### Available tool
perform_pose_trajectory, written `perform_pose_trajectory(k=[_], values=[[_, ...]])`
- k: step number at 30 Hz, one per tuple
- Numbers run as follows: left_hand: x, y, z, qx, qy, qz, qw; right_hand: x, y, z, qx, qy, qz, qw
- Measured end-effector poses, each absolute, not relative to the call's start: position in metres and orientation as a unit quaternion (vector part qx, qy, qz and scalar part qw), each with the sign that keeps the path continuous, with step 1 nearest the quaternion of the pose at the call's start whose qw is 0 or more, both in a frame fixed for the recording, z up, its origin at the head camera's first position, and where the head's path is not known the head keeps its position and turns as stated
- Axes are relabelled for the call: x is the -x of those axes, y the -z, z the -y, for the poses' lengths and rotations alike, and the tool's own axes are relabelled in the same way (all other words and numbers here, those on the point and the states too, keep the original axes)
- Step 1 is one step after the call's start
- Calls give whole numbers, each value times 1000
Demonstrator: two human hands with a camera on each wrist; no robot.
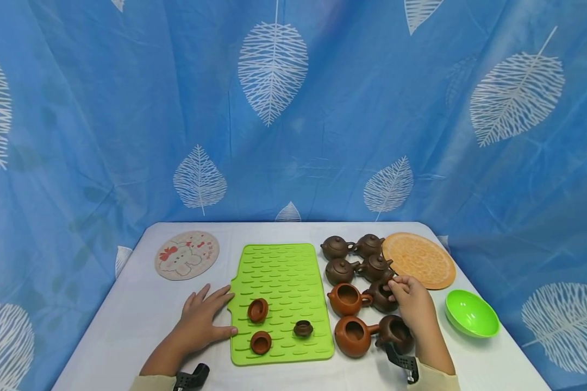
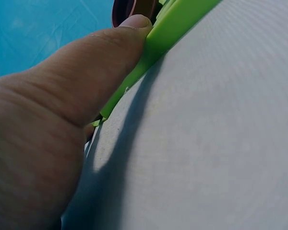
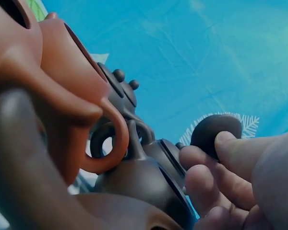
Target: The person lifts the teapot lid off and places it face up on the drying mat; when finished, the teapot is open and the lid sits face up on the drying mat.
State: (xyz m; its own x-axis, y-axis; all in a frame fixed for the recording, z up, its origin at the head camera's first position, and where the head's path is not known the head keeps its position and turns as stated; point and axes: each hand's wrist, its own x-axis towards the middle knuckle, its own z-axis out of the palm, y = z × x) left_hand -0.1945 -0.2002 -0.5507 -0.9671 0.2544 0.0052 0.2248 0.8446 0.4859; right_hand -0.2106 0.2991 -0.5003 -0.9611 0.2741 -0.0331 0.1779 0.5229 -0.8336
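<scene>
My right hand [image 1: 413,302] pinches a dark brown teapot lid [image 3: 216,129] between thumb and index finger. The hand is over an open dark brown teapot [image 1: 379,304]; the lid is tilted on edge in the right wrist view. At the left edge of the green ridged mat [image 1: 283,293], my left hand [image 1: 199,321] rests with spread fingers, its thumb touching the mat's rim. On the mat lie two reddish-brown lids, the upper lid [image 1: 257,310] and the lower lid [image 1: 261,343], and a dark brown lid [image 1: 303,328].
Behind the open pot stand several lidded dark teapots [image 1: 339,271]. Two open reddish teapots [image 1: 348,309] and another open dark teapot [image 1: 396,335] are nearby. A round orange mat [image 1: 420,258] and a green bowl [image 1: 472,315] are at right, a round bunny mat [image 1: 188,255] at left.
</scene>
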Motion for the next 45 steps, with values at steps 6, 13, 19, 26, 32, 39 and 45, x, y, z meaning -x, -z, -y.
perform_pose_trajectory(k=[6, 13, 19, 26, 32, 39, 45], values=[[194, 550, 200, -123, -252, -959, 31, 212, 502, -301, 148, -524, 838, 24], [195, 551, 200, -120, -247, -961, 33, 213, 504, -307, 168, -577, 799, 15], [195, 552, 199, -115, -251, -960, 38, 213, 504, -309, 171, -623, 761, 56], [194, 553, 199, -112, -250, -961, 44, 212, 496, -305, 162, -680, 710, 89], [194, 550, 198, -114, -254, -959, 41, 211, 490, -289, 102, -750, 649, 80], [194, 549, 199, -115, -253, -960, 42, 214, 489, -268, 50, -762, 644, 53], [194, 550, 199, -112, -252, -960, 43, 216, 490, -248, 16, -778, 628, 26]])
